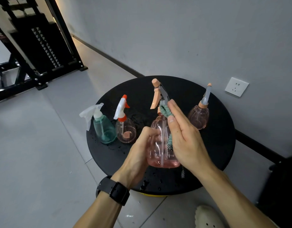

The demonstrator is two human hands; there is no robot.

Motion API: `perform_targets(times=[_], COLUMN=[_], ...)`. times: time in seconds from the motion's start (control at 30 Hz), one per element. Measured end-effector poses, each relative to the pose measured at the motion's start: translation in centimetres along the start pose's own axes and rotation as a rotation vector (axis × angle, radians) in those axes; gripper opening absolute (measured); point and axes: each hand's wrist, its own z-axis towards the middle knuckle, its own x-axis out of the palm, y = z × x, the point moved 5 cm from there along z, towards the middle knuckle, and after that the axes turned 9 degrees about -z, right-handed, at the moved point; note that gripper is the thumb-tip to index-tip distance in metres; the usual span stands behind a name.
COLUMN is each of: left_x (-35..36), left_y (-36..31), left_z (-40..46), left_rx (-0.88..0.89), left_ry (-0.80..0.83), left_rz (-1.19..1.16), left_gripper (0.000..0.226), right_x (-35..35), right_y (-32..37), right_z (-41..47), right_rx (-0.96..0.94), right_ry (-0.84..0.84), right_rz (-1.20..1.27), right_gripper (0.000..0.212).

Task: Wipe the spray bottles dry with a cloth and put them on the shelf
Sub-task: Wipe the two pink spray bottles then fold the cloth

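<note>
Both hands meet: left hand [138, 152] grips the pink bottle [160, 145], right hand [184, 137], fingers straight together, presses the cloth [165, 111] on it.

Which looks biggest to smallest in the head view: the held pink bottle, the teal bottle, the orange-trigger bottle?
1. Held pink bottle, though it is lifted nearer the camera, so its lead is unsure.
2. Teal bottle.
3. Orange-trigger bottle; its body looks slightly smaller than the teal one, but overall they are close.
</note>
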Motion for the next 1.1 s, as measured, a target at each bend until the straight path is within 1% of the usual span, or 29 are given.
perform_targets(times=[0.07, 0.13, 0.23, 0.27, 0.37, 0.53, 0.6, 0.7, 0.87, 1.0, 1.1], left_x=[-0.1, -0.1, -0.4, -0.4, -0.6, -0.7, -0.6, -0.6, 0.2, 0.8, 0.7], left_y=[0.1, 0.2, -0.2, -0.5, -1.1, -2.0, -2.0, -1.6, -0.4, -0.3, 0.0], left_z=[0.1, 0.2, 0.3, 0.3, 0.4, 0.5, 0.6, 0.6, 0.5, 0.1, 0.2], left_rx=[0.013, 0.030, 0.097, 0.115, 0.168, 0.207, 0.214, 0.188, 0.019, 0.051, 0.064], left_ry=[-0.033, -0.068, -0.135, -0.129, -0.088, -0.053, -0.060, -0.065, -0.049, -0.065, -0.082], left_rz=[0.014, -0.016, -0.110, -0.156, -0.227, -0.341, -0.318, -0.230, -0.068, -0.019, -0.029], left_gripper=[0.061, 0.071, 0.073, 0.070, 0.050, 0.040, 0.037, 0.042, 0.055, 0.051, 0.073], right_x=[0.1, 0.3, 1.0, 1.2, 1.6, 2.0, 2.0, 1.7, 0.2, -0.3, -0.4], right_y=[0.0, 0.0, 0.3, 0.4, 0.6, 0.7, 0.6, 0.5, 0.2, -0.2, -0.6], right_z=[0.1, 0.0, -0.4, -0.5, -0.7, -1.1, -1.1, -1.0, -0.2, 0.2, 0.3], right_rx=[0.005, 0.011, 0.015, 0.021, 0.027, 0.041, 0.039, 0.034, 0.034, 0.047, 0.075], right_ry=[0.007, 0.019, 0.053, 0.068, 0.091, 0.106, 0.106, 0.092, 0.014, 0.003, 0.024], right_rz=[-0.003, -0.004, 0.013, 0.018, 0.021, 0.063, 0.062, 0.064, 0.044, 0.047, 0.093], right_gripper=[0.045, 0.046, 0.047, 0.047, 0.048, 0.049, 0.049, 0.049, 0.046, 0.046, 0.047])
